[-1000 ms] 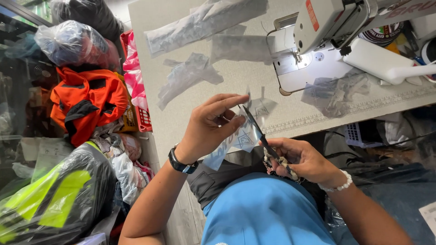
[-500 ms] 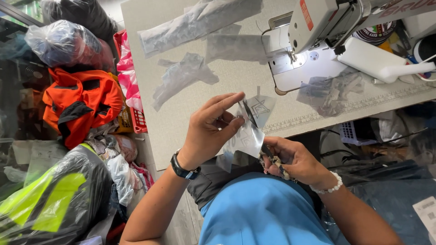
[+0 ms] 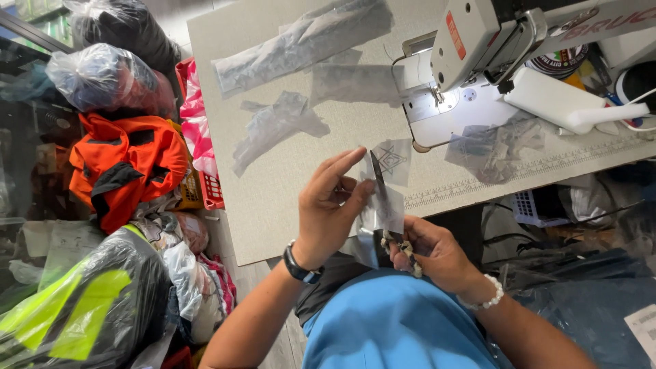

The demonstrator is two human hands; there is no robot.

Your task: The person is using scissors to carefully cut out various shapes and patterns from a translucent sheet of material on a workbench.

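The person's left hand (image 3: pixel 331 205) holds up a small clear plastic piece (image 3: pixel 386 205) just over the near edge of the grey table (image 3: pixel 273 205). The fingers of that hand are stretched out long, with the thumb pinching the piece against them. The right hand (image 3: pixel 427 249) is closed around the handles of a pair of scissors (image 3: pixel 383 188). The dark blades point up and away and lie across the plastic piece. It is too small to tell how far the blades are apart. On the table past the hands lie more clear plastic bags (image 3: pixel 301 37), well apart from the hands. A white sewing machine (image 3: pixel 478 41) stands on the table to the right. An orange jacket (image 3: pixel 126 164) lies in a heap beside the table on the left.
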